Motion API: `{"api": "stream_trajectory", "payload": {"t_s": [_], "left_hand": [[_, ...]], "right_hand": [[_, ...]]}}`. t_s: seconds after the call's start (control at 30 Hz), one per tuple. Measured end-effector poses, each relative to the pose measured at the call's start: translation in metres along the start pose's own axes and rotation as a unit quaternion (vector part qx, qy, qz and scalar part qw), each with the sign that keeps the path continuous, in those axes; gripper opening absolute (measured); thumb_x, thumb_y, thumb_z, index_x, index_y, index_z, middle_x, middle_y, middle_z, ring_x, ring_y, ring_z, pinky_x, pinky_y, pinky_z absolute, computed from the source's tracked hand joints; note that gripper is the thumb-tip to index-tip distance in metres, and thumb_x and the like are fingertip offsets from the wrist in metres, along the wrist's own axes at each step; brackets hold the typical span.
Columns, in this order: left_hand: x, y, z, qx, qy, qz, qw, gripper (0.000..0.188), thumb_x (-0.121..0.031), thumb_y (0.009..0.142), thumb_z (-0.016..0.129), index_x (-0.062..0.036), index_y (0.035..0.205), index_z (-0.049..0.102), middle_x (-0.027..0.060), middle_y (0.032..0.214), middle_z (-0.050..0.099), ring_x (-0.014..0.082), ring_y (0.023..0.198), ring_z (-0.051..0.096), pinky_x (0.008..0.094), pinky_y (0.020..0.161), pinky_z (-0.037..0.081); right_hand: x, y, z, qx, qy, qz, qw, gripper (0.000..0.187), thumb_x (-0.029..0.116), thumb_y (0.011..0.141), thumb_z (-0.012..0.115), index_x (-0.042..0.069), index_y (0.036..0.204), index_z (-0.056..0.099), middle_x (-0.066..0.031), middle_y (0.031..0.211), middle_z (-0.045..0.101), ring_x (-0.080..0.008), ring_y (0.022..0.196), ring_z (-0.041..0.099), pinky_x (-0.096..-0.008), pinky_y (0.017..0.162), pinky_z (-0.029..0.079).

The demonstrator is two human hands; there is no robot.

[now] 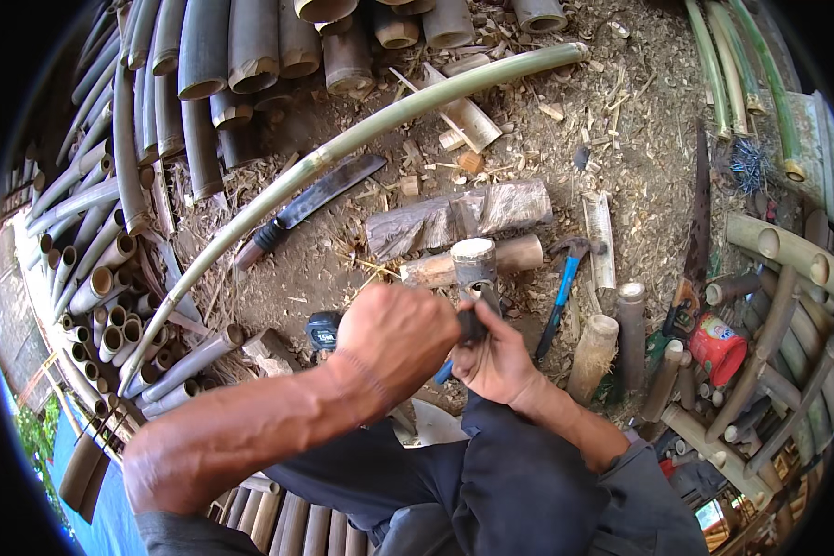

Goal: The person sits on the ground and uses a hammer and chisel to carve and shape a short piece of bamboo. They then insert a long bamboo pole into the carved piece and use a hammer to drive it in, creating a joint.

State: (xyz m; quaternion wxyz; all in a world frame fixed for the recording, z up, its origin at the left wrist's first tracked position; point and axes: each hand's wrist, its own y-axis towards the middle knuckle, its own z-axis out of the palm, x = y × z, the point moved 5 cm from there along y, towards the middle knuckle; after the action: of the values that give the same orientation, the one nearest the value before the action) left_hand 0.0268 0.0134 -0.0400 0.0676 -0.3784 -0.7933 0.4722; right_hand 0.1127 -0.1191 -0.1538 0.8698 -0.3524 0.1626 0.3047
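Observation:
My left hand (pixel 398 329) is closed in a fist, its knuckles up, and what it grips is hidden beneath the fingers. Against it, my right hand (pixel 499 361) pinches a dark, stubby piece (pixel 473 326) between thumb and fingers; its kind cannot be made out. Just beyond the hands, a short bamboo piece (pixel 474 263) shows a pale cut top. A lying round piece of wood (pixel 521 255) and a rough wood block (pixel 459 220) are behind it. Left of my left hand is a black and blue tape measure (pixel 322 331).
A long bamboo pole (pixel 343 144) arcs across the chip-strewn ground. Beneath it lies a machete (pixel 329 192). On the right are a blue-handled hammer (pixel 562 287), a rusty saw (pixel 698 232), and a red container (pixel 716 347). Bamboo tubes (pixel 204 56) are stacked at the far left.

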Motion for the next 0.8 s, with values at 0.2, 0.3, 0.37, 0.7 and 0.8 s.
{"api": "stream_trajectory", "payload": {"t_s": [0.2, 0.3, 0.37, 0.7, 0.8], "left_hand": [[0.007, -0.027, 0.048, -0.178, -0.006, 0.007, 0.984, 0.011, -0.012, 0.078, 0.061, -0.0084, 0.088, 0.057, 0.0047, 0.075, 0.058, 0.0227, 0.069, 0.064, 0.038, 0.062, 0.049], [0.007, -0.023, 0.064, -0.18, -0.061, -0.012, 0.982, 0.012, -0.012, 0.078, 0.061, -0.0083, 0.088, 0.055, 0.005, 0.075, 0.058, 0.0229, 0.07, 0.064, 0.038, 0.062, 0.05], [-0.006, -0.022, 0.094, -0.18, -0.106, -0.036, 0.977, 0.027, -0.012, 0.071, 0.07, -0.0065, 0.089, 0.052, 0.0077, 0.074, 0.056, 0.0231, 0.065, 0.063, 0.0387, 0.057, 0.052], [-0.061, 0.001, 0.17, -0.244, -0.229, -0.109, 0.936, 0.02, -0.015, 0.082, 0.064, -0.0069, 0.093, 0.049, 0.0086, 0.077, 0.06, 0.0259, 0.061, 0.065, 0.0412, 0.055, 0.054], [-0.004, -0.02, 0.099, -0.228, -0.017, -0.015, 0.973, 0.01, -0.013, 0.085, 0.059, -0.0089, 0.092, 0.054, 0.0056, 0.076, 0.06, 0.023, 0.064, 0.066, 0.0363, 0.057, 0.05]], "right_hand": [[-0.012, 0.006, -0.036, -0.028, -0.101, 0.077, 0.992, 0.029, 0.028, 0.105, 0.045, 0.012, 0.128, 0.053, -0.0139, 0.1, 0.071, -0.0272, 0.071, 0.072, -0.0408, 0.066, 0.06], [0.004, 0.007, -0.036, -0.076, -0.189, 0.046, 0.978, 0.03, 0.026, 0.105, 0.047, 0.004, 0.123, 0.057, -0.0155, 0.102, 0.071, -0.0223, 0.067, 0.07, -0.0359, 0.065, 0.06], [0.008, -0.003, -0.032, -0.113, -0.271, -0.012, 0.956, 0.029, 0.022, 0.1, 0.054, -0.002, 0.115, 0.062, -0.0153, 0.101, 0.072, -0.0154, 0.062, 0.066, -0.0281, 0.059, 0.056], [0.014, -0.027, -0.044, -0.262, -0.457, -0.115, 0.842, 0.024, 0.027, 0.099, 0.057, 0.006, 0.107, 0.063, -0.0081, 0.092, 0.071, -0.0107, 0.062, 0.058, -0.0303, 0.06, 0.048], [-0.008, -0.001, -0.047, -0.107, -0.256, -0.012, 0.961, 0.024, 0.03, 0.104, 0.05, 0.013, 0.119, 0.059, -0.0088, 0.103, 0.07, -0.0126, 0.052, 0.052, -0.033, 0.057, 0.05]]}}
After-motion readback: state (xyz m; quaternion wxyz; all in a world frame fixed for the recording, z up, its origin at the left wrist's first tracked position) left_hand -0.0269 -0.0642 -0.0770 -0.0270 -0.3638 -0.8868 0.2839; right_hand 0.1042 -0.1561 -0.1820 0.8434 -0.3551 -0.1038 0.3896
